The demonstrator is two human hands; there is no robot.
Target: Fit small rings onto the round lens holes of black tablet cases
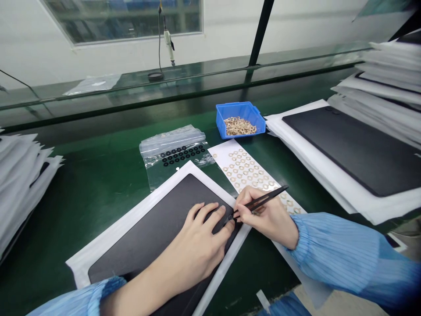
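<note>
A flat black panel [158,224] with rounded corners lies on a white foam sheet [101,239] in front of me. My left hand [204,237] rests on the panel, fingers spread near its right corner. Black tweezers [268,197] are held in my right hand [263,215], their tips at a small round spot on that corner, beside my left fingertips. What the tips touch is too small to make out. Behind my right hand lies a white sheet with rows of tan rings [250,169]. A clear zip bag [174,149] with several black rings lies beyond the panel.
A blue bin [241,107] of small tan rings stands behind the sheet. More black panels [355,145] lie on white wrapping at right, beside a tall wrapped stack [388,83]. Another wrapped stack [24,184] stands at left. An electric screwdriver [169,46] hangs above the back ledge.
</note>
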